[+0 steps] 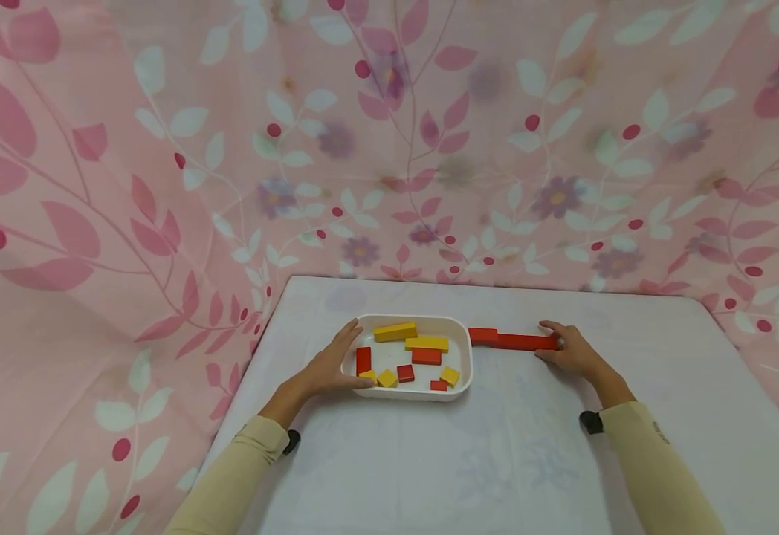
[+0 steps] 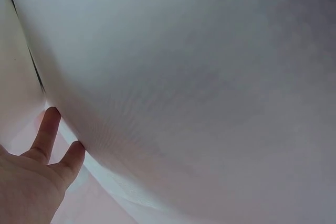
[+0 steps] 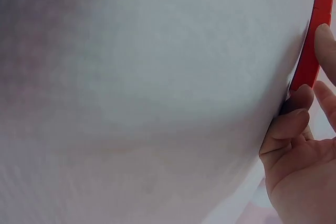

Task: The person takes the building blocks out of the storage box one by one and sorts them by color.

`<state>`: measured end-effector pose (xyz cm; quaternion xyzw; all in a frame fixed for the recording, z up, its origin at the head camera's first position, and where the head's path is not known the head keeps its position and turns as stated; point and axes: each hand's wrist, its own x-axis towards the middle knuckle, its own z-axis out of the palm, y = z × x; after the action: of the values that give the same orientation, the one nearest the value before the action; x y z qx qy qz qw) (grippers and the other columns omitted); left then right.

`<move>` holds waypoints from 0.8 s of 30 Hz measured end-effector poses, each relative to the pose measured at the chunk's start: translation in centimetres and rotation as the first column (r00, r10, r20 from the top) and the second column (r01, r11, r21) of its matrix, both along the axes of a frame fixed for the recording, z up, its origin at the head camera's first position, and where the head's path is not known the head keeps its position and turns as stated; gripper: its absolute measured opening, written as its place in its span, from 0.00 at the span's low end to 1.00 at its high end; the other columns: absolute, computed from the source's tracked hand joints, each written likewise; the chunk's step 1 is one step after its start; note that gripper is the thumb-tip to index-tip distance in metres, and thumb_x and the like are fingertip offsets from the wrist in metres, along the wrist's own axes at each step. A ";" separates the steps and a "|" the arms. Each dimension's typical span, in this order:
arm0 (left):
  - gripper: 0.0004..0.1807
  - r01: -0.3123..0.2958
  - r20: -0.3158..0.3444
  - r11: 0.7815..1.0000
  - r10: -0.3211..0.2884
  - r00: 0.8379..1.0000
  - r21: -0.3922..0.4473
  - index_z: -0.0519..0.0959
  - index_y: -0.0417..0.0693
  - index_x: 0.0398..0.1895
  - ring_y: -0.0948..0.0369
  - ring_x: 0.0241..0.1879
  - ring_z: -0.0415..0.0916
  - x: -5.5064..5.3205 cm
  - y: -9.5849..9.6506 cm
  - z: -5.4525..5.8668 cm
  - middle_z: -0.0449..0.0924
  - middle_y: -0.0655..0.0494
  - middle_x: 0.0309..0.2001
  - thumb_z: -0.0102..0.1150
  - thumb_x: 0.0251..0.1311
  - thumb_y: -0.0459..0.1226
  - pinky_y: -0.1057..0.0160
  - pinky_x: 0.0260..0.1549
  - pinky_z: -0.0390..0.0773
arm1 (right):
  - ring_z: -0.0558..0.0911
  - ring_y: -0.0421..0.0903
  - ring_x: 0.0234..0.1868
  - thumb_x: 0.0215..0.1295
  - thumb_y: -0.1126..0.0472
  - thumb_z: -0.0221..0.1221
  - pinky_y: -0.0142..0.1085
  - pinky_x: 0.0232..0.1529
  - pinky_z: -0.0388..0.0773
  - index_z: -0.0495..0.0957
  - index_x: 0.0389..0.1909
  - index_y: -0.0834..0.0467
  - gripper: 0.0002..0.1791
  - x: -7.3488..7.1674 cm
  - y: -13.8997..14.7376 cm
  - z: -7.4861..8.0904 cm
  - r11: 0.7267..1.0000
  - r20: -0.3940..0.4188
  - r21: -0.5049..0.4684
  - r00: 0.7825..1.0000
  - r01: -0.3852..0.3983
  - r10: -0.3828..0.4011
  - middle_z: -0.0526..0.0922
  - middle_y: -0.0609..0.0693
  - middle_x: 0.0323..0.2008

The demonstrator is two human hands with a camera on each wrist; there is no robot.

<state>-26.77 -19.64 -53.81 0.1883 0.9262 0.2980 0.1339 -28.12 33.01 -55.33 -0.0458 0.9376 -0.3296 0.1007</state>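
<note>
A white rectangular tray (image 1: 423, 395) with rounded corners holds several red and yellow blocks. My left hand (image 1: 331, 365) holds the tray's left end, its thumb at the front rim and its fingers along the far left corner. Right of the tray, a short red block (image 1: 482, 336) lies end to end with a long red block (image 1: 523, 342). The right hand (image 1: 573, 352) grips the long block's right end, thumb on the near side and a finger reaching past the far side. In the right wrist view, some fingers curl beside the red block's end (image 3: 310, 61).
Inside the tray are long yellow blocks (image 1: 395, 332), a red block (image 1: 426, 357), a small red cube (image 1: 406, 373) and yellow cubes (image 1: 450, 377). A white cloth covers the table (image 1: 423, 461). Pink floral fabric (image 1: 430, 148) hangs behind and at the left.
</note>
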 end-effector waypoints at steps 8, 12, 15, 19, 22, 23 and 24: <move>0.63 0.002 0.007 1.000 -0.002 1.000 0.016 0.45 0.71 0.79 0.53 0.79 0.44 0.2 0.1 0.2 0.32 0.68 0.80 0.68 0.40 0.68 0.30 0.67 0.55 | 0.68 0.60 0.52 0.66 0.56 0.63 0.50 0.49 0.71 0.68 0.66 0.62 0.30 0.0 0.3 0.0 0.998 0.008 -0.063 1.000 0.015 -0.014 0.70 0.68 0.57; 0.63 0.000 0.011 1.000 0.000 1.000 0.006 0.44 0.71 0.79 0.54 0.79 0.44 0.2 0.1 0.3 0.32 0.69 0.80 0.68 0.41 0.68 0.30 0.68 0.54 | 0.69 0.59 0.51 0.66 0.60 0.63 0.44 0.46 0.69 0.72 0.61 0.64 0.25 0.0 0.2 0.1 0.998 -0.026 -0.068 1.000 -0.007 0.006 0.74 0.68 0.55; 0.62 -0.002 0.007 1.000 0.002 1.000 0.005 0.44 0.71 0.79 0.54 0.79 0.44 0.1 0.1 0.2 0.32 0.69 0.80 0.68 0.41 0.68 0.30 0.68 0.54 | 0.69 0.59 0.50 0.65 0.62 0.63 0.42 0.45 0.67 0.75 0.59 0.65 0.22 0.1 0.1 0.3 0.997 -0.046 -0.079 0.999 -0.013 0.010 0.75 0.67 0.54; 0.62 -0.006 -0.008 1.000 0.006 1.000 0.003 0.45 0.71 0.79 0.54 0.79 0.45 0.0 0.1 0.1 0.32 0.70 0.80 0.68 0.41 0.69 0.30 0.67 0.56 | 0.69 0.57 0.49 0.65 0.63 0.63 0.40 0.43 0.66 0.77 0.57 0.65 0.21 0.1 0.0 0.5 0.996 -0.046 -0.090 0.999 -0.014 0.010 0.76 0.66 0.54; 0.62 -0.007 -0.010 1.000 0.007 1.000 -0.004 0.45 0.72 0.79 0.54 0.79 0.45 0.0 0.1 0.0 0.32 0.71 0.80 0.67 0.40 0.69 0.31 0.67 0.56 | 0.69 0.57 0.48 0.66 0.62 0.63 0.38 0.41 0.67 0.77 0.58 0.64 0.21 0.1 -0.2 0.5 0.996 -0.028 -0.088 1.000 -0.010 0.008 0.76 0.66 0.54; 0.62 -0.007 -0.008 1.000 0.007 1.000 -0.007 0.44 0.72 0.79 0.54 0.79 0.45 0.0 0.1 0.0 0.31 0.71 0.80 0.67 0.40 0.69 0.31 0.67 0.57 | 0.69 0.57 0.48 0.66 0.62 0.63 0.38 0.41 0.67 0.76 0.59 0.63 0.21 0.1 -0.2 0.6 0.996 -0.019 -0.087 1.000 -0.006 0.004 0.75 0.66 0.54; 0.62 -0.008 -0.008 1.000 0.008 1.000 -0.007 0.45 0.72 0.79 0.54 0.79 0.45 0.0 0.1 0.1 0.32 0.71 0.80 0.67 0.40 0.69 0.31 0.67 0.57 | 0.69 0.57 0.49 0.66 0.62 0.63 0.38 0.42 0.68 0.76 0.59 0.63 0.22 0.1 -0.2 0.6 0.996 -0.010 -0.088 1.000 -0.004 0.003 0.75 0.66 0.55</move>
<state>-26.73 -19.54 -53.74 0.1855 0.9284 0.2947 0.1298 -28.02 32.79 -54.77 -0.0533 0.9227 -0.3701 0.0944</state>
